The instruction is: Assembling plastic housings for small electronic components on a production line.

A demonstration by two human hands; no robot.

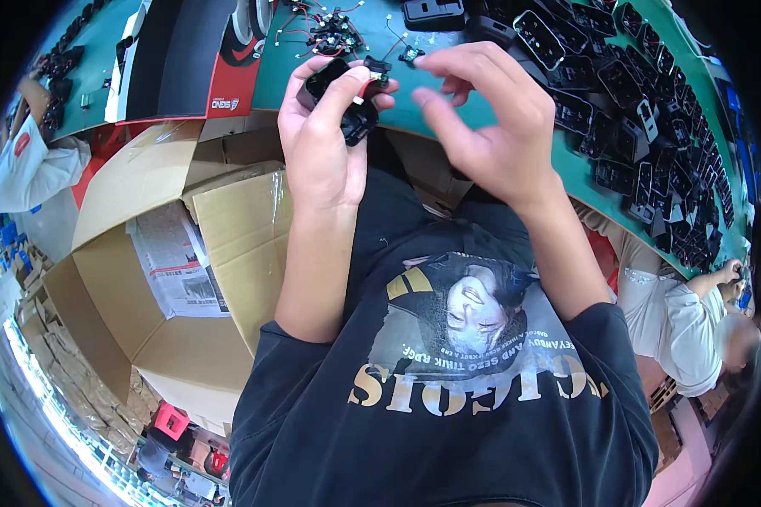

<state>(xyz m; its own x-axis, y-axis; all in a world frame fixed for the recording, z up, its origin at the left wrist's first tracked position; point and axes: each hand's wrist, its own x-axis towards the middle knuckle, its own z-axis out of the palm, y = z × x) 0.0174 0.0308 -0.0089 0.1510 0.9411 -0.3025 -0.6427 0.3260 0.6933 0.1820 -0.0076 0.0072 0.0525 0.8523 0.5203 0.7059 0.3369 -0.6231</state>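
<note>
My left hand is closed around a black plastic housing above the table's near edge. Its thumb presses on a small white connector with a red wire, lying against the housing. To the right, my right hand is raised with thumb and forefinger apart. Nothing shows between those fingers, and the thumb is smeared by motion. Just beyond its fingertips, a small dark part with thin wires lies on the table. A pile of similar wired parts sits behind my left hand.
Many black plastic housings cover the right side of the green table. A red and black box stands at the left. Below it is an open cardboard carton with newspaper inside. Other people sit at both sides.
</note>
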